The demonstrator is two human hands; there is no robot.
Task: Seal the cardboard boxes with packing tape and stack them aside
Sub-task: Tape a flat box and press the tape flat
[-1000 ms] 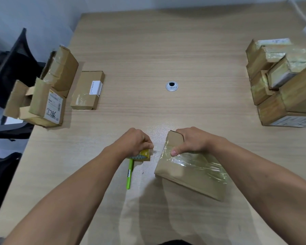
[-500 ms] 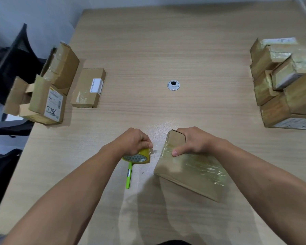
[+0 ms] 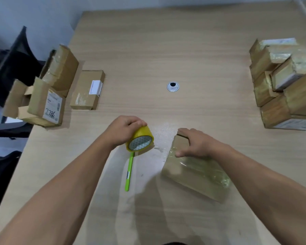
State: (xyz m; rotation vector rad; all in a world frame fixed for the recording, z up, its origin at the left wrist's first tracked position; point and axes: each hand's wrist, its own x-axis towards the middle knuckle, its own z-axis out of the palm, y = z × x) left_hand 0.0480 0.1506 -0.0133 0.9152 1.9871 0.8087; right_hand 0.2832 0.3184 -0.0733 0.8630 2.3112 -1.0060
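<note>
A flat cardboard box (image 3: 194, 172) wrapped in clear tape lies on the wooden table (image 3: 166, 50) in front of me. My right hand (image 3: 193, 143) grips its far left corner, thumb on the top face. My left hand (image 3: 125, 131) holds a yellow roll of packing tape (image 3: 140, 141) just left of the box, tilted so its open core faces me. A thin strip of clear tape runs from the roll toward the box. A stack of several taped boxes (image 3: 286, 85) stands at the right edge.
A green pen (image 3: 129, 172) lies on the table under the tape roll. Several cardboard boxes (image 3: 49, 96), some with open flaps, sit at the left edge, with a flat box (image 3: 87, 90) beside them. A round cable grommet (image 3: 173, 86) sits mid-table. A dark chair stands off the left side.
My left hand has lifted and tilted the tape roll, moving it away from the box to the left, so more of the roll shows. My right hand keeps hold of the box corner.
</note>
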